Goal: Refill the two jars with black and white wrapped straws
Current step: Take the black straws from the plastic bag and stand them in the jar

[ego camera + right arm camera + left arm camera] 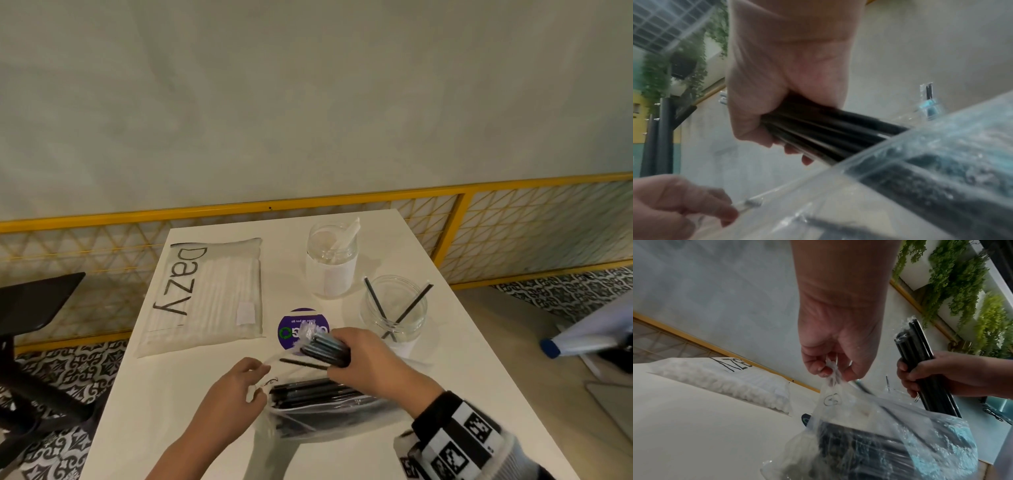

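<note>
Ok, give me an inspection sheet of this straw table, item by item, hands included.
Surface: white table.
Job's things: near jar holds two black straws; far jar holds a few white straws; sealed white straw pack lies flat; clear bag of black straws.
Clutter: purple round sticker.
Grippers: left hand pinches the bag's edge; right hand grips a bundle of black straws.
Cables: nothing seen.
Surroundings: yellow lattice rail, patterned floor, hanging plants.
</note>
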The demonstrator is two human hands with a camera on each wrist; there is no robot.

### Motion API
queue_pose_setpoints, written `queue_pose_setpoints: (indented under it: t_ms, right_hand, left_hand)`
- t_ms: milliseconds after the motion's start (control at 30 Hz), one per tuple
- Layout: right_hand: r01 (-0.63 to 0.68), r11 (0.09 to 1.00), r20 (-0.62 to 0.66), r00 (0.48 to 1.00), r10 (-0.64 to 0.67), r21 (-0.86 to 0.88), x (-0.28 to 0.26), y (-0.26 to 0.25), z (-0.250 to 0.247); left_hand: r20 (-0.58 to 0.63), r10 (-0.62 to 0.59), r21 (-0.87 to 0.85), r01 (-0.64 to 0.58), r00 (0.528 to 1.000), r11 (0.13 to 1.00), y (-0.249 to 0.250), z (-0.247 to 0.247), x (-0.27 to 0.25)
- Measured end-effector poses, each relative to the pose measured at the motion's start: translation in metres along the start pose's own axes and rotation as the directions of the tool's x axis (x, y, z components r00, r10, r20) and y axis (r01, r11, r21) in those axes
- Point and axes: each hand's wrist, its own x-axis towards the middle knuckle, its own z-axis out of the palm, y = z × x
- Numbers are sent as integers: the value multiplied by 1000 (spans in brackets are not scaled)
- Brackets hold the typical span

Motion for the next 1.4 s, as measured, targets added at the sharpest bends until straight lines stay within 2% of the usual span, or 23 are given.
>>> queue_pose_setpoints:
  t_ms: [100, 167, 267, 333, 433, 500, 533, 600, 667, 733, 800, 867, 933, 1000, 1067, 1133, 1200, 1267, 1400]
  right_hand:
    - [-32, 996, 12, 999, 32, 85, -2, 0, -8]
    - [-54, 974, -17, 998, 59, 218, -6, -5, -17]
    - [-75, 860, -182, 964, 192, 505, -13, -19, -48]
    - [19, 793, -382, 883, 273, 609, -19, -29, -76]
    - [252, 768, -663, 694, 280, 588, -24, -35, -115]
    - [320, 747, -738, 594, 320, 582, -19, -25, -122]
    - [302, 741, -734, 577, 358, 600, -14, -17, -118]
    - [181, 722, -660, 592, 463, 668, 0, 6, -98]
    - [-14, 692, -527, 637, 562, 721, 12, 30, -72]
    - [-253, 741, -408, 702, 583, 622, 22, 50, -49]
    - [-370, 807, -367, 748, 553, 461, 28, 57, -42]
    - [-357, 834, -377, 768, 518, 420, 30, 55, -47]
    - [-292, 899, -462, 780, 422, 328, 28, 53, -53]
    - [-229, 960, -630, 725, 278, 160, 26, 53, -58]
    - [-290, 955, -709, 661, 246, 60, 26, 59, -60]
    - [-408, 908, -653, 663, 366, 94, 29, 65, -60]
    - [-483, 870, -553, 700, 452, 100, 35, 69, -57]
    - [-487, 870, -499, 736, 458, 80, 43, 69, -54]
    - [-403, 913, -481, 788, 384, 70, 53, 65, -52]
  left_hand:
    - [2, 2, -22, -2, 1000, 1000, 0, 1, 0]
    - [-2, -5, -31, 5, 1000, 999, 0, 2, 1]
    - [2, -4, -56, 4, 1000, 998, -2, 2, 0]
    - [8, -6, -69, 6, 1000, 998, -3, 2, 0]
    - [14, -2, -71, 3, 1000, 997, -4, 2, 0]
    - [21, -2, -65, 4, 1000, 998, -3, 2, 1]
    - [22, 0, -61, 1, 1000, 998, -2, 2, 2]
    - [24, -1, -60, 2, 1000, 998, -1, 2, 2]
    - [25, -2, -61, 3, 1000, 998, -2, 2, 2]
    - [26, -8, -73, 10, 1000, 997, -4, 3, 2]
    - [25, 2, -77, 0, 1000, 997, -7, 3, 2]
    - [28, 5, -76, -2, 1000, 997, -11, 4, 0]
    - [39, 8, -74, -5, 999, 997, -14, 4, 0]
    - [49, 8, -78, -4, 999, 997, -15, 3, 1]
    - [48, 15, -86, -10, 999, 996, -14, 3, 0]
    - [49, 14, -77, -11, 999, 997, -14, 4, 0]
    - [55, 8, -81, -4, 998, 997, -14, 4, 0]
    - [58, 3, -86, 1, 998, 996, -14, 3, 0]
    - [72, 6, -71, -1, 997, 997, -13, 2, 0]
